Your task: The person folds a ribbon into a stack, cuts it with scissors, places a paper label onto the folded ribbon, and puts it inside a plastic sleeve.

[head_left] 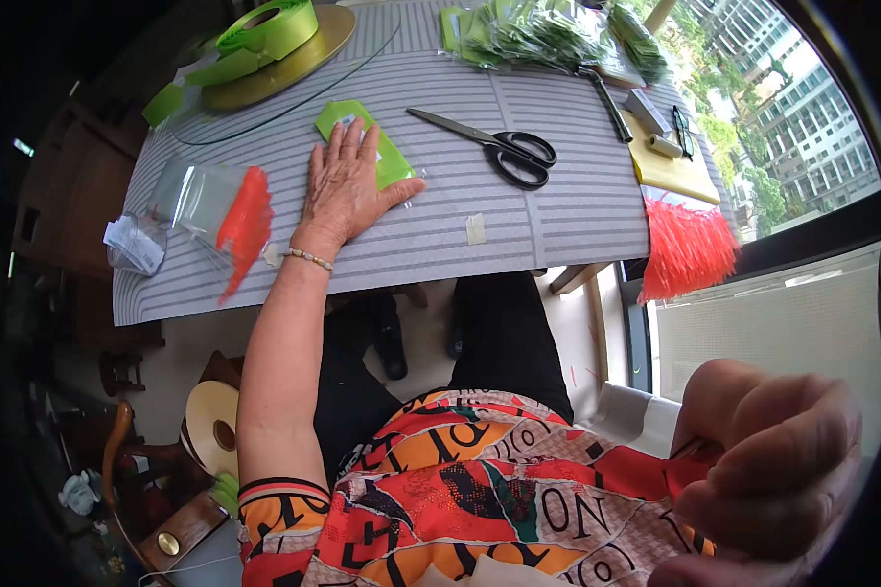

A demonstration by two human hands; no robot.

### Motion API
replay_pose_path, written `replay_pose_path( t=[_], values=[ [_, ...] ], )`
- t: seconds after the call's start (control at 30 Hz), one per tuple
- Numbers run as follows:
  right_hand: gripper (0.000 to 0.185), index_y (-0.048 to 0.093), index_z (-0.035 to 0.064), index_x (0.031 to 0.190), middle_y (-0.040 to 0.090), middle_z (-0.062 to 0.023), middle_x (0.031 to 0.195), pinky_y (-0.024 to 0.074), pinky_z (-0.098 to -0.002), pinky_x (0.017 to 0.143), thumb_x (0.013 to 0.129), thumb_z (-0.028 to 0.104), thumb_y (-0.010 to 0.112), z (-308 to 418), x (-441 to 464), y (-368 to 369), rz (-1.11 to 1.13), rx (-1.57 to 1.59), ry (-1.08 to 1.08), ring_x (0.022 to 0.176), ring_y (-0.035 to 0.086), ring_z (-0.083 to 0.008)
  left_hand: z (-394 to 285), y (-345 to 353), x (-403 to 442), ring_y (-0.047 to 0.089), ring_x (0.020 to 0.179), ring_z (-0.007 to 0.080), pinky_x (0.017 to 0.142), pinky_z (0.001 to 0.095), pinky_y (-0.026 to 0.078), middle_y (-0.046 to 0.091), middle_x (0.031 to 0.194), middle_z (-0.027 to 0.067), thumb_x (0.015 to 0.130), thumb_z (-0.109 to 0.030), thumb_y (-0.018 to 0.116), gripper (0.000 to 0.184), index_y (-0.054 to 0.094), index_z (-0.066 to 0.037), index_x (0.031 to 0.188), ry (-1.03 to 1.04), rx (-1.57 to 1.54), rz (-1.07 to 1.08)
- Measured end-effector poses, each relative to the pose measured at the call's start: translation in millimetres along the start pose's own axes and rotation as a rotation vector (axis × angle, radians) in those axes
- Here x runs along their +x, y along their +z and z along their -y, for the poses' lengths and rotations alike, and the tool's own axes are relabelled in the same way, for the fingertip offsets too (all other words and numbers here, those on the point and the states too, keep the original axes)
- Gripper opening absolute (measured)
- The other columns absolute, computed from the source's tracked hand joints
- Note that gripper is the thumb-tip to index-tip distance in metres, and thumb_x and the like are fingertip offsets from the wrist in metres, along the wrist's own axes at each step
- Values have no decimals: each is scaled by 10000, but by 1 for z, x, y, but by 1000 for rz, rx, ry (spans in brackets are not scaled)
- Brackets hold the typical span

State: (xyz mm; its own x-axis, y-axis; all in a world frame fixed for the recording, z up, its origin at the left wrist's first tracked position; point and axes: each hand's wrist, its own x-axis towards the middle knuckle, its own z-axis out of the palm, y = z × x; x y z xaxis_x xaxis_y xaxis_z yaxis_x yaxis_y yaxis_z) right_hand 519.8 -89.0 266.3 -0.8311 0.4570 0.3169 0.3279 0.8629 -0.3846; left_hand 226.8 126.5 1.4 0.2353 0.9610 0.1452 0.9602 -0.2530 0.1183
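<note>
My left hand (347, 186) lies flat, fingers stretched out, on a folded bright green ribbon piece (394, 164) in a clear plastic bag. Black-handled scissors (499, 142) rest to the right of it, blades pointing left. My right hand (768, 460) is raised close to the camera at the lower right, off the table. Its fingers are curled in, and whatever they may hold is hidden. Left of my left wrist are clear plastic bags (191, 196) and a bunch of red-orange plastic strips (247, 220).
Rolls of green ribbon (274, 34) stand at the back left of the striped tablecloth (440, 235). Green packets (538, 37) are piled at the back. A yellow packet (680, 171) and a red fringe (690, 245) hang at the right edge, near a window.
</note>
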Motion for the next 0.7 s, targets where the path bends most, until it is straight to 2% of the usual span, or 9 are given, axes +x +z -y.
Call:
replay_pose_path(
  t=[0.07,0.13,0.23,0.5,0.63,0.67,0.7],
  values=[
    [429,664,215,1172,666,-38,935,590,-348,735,809,432,739,6,7,-6,27,10,49,906,633,-245,1,1,-1,134,1492,336,1200,501,96,226,1589,172,796,-811,472,1070,291,-37,1511,-2,-9,5],
    [405,684,209,1134,668,-45,930,590,-350,746,809,446,737,5,17,3,-53,-30,-25,915,632,-249,1,1,-1,134,1492,338,1201,502,93,228,1588,174,792,-820,463,1079,292,-33,1511,-2,-12,-3],
    [416,686,202,1132,670,-53,933,589,-355,753,806,454,739,-3,16,15,-22,-46,-54,928,630,-253,1,2,-1,134,1492,332,1206,492,90,234,1585,172,786,-830,458,1087,294,-37,1511,-1,-19,-9],
    [446,691,184,1129,676,-73,943,587,-368,769,797,477,744,-8,20,17,-4,-5,-30,963,625,-263,1,4,0,136,1493,324,1210,479,91,239,1583,173,776,-839,459,1087,302,-54,1511,5,-10,-14],
    [462,694,174,1128,679,-83,948,586,-375,778,793,489,746,1,22,7,1,68,86,980,622,-268,1,3,-2,133,1493,323,1209,486,90,238,1583,175,778,-838,457,1082,306,-55,1509,-2,-33,-18],
    [466,694,172,1128,680,-85,949,585,-376,780,792,492,747,16,23,14,-78,122,225,984,622,-269,1,4,-1,133,1493,323,1209,487,90,238,1583,177,779,-839,455,1082,305,-55,1509,3,-33,-18],
    [468,697,172,1123,680,-88,948,584,-375,783,792,500,743,-3,24,-5,100,78,68,992,621,-273,2,3,-1,133,1494,323,1208,489,90,238,1583,178,779,-840,454,1082,305,-54,1509,5,-31,-21]
  ],
)
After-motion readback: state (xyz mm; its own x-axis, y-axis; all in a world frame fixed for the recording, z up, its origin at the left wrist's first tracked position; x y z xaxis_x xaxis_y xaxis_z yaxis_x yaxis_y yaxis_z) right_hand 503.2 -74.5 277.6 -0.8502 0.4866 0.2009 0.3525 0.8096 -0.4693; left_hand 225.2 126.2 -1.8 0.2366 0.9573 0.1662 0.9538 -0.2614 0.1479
